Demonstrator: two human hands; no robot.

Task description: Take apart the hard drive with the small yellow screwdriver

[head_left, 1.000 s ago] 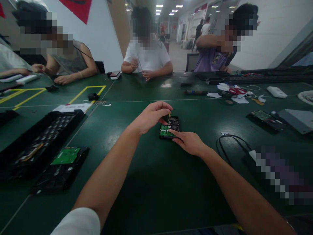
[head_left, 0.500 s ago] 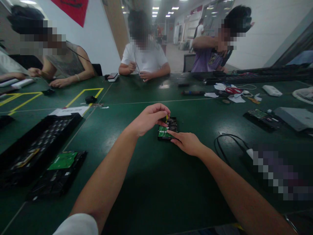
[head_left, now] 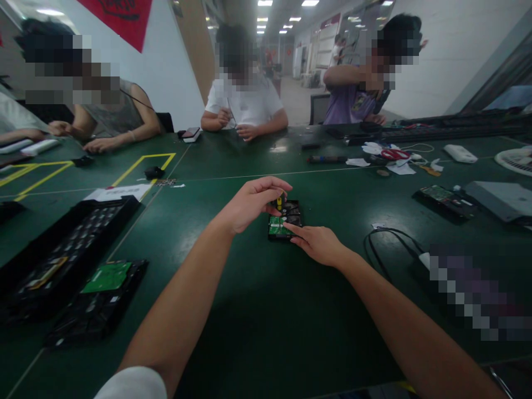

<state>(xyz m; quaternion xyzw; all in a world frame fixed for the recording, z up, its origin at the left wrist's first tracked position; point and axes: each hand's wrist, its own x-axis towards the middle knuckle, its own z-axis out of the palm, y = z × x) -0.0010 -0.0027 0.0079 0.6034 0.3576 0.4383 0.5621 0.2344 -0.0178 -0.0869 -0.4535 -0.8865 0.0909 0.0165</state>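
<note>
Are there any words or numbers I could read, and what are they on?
None can be read for sure.
Red banner: big dark marks, cut off at the top.
White paper: printing too blurred.
Green circuit board by the right hand: markings too small.

The screwdriver handle (head_left: 279, 203) is yellow and black. Below it, the small drive (head_left: 294, 213) shows black casing and a green board (head_left: 274, 223); the left drive (head_left: 85, 318) is black with a brighter green board. The table (head_left: 257, 321) is dark green with yellow tape outlines (head_left: 160, 155). Far shirts: grey (head_left: 118, 119), white (head_left: 251, 102), purple (head_left: 343, 105). The red banner (head_left: 133, 27) carries dark lettering; the box at right (head_left: 501, 197) is grey.
</note>
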